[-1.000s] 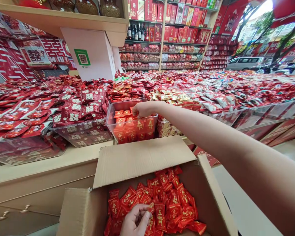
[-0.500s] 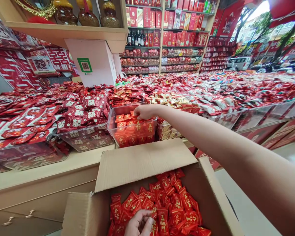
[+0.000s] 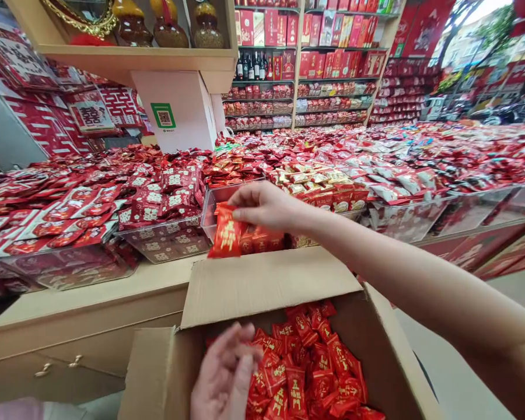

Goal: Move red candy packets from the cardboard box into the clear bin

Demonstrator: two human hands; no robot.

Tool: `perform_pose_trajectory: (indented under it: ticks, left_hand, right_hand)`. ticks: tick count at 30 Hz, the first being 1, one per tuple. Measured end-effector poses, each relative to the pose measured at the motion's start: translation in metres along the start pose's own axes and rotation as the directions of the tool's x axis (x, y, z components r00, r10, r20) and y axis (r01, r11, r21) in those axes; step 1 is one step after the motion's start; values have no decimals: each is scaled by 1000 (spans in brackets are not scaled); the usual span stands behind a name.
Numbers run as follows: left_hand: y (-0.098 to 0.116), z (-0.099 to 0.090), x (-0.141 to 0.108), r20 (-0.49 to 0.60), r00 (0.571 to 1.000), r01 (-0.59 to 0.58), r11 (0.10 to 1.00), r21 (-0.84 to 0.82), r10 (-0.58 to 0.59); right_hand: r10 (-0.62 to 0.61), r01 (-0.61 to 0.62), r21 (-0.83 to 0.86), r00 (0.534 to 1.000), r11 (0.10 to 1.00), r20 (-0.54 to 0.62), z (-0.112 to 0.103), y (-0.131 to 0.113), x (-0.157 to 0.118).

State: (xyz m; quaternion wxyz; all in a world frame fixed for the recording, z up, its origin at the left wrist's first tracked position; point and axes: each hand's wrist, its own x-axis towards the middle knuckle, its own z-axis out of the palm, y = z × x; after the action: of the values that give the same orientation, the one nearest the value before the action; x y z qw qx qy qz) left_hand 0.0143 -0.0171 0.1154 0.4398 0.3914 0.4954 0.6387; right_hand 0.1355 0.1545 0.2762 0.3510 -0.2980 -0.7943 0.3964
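My right hand [image 3: 262, 205] pinches a red wrapped candy [image 3: 227, 234] with gold lettering by its upper end. The candy hangs in front of a clear plastic bin [image 3: 209, 216], where similar red packets show partly behind my hand. Lower down, my left hand [image 3: 221, 373] is over the open cardboard box [image 3: 271, 284], its fingers loosely bent and somewhat blurred, with nothing visible in them. Loose red candies [image 3: 317, 364] of the same kind lie in the box, close to my left fingertips.
Clear bins of maroon packets [image 3: 166, 230] and gold-and-red packets [image 3: 332, 198] flank the small bin. Beneath the bins runs a wooden counter [image 3: 100, 289]. A white pillar [image 3: 179, 111] with a green code sign rises behind, and stocked shelves [image 3: 296, 70] stand at the back.
My right hand has come out of the bin toward me and now holds up a red candy. My left hand has lifted up and left from the candies. The view has shifted slightly.
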Motion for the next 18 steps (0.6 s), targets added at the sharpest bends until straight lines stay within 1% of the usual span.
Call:
perform_pose_trajectory:
  ticks: [2, 3, 4, 6, 8, 10, 14, 16, 18]
  left_hand:
    - [26, 7, 13, 103, 992, -71, 994, -80, 79]
    - [34, 9, 20, 87, 992, -88, 991, -101, 96]
    - [38, 11, 26, 76, 994, -74, 992, -106, 82]
    - [40, 13, 34, 34, 999, -23, 993, -117, 27]
    - [37, 14, 36, 19, 999, 28, 993, -116, -26]
    - [34, 15, 36, 23, 998, 52, 995, -88, -50]
    - [32, 17, 36, 48, 997, 67, 998, 16, -68]
    - [31, 17, 37, 75, 993, 92, 995, 43, -96]
    - [29, 16, 37, 99, 985, 136, 990, 48, -140]
  right_hand:
    - [45, -58, 137, 994, 989, 97, 20, -1, -20]
    - [71, -95, 184, 989, 978, 130, 29, 1, -29]
    - [100, -131, 214, 984, 968, 150, 36, 3, -36]
    - [141, -170, 226, 980, 959, 141, 46, 11, -48]
    - [152, -168, 187, 984, 968, 97, 50, 18, -56]
    - [135, -139, 117, 990, 983, 40, 49, 22, -63]
    - [76, -89, -130, 992, 987, -104, 45, 23, -77]
    - [65, -87, -180, 990, 980, -128, 43, 24, -84]
    - [85, -99, -143, 991, 985, -102, 42, 27, -90]
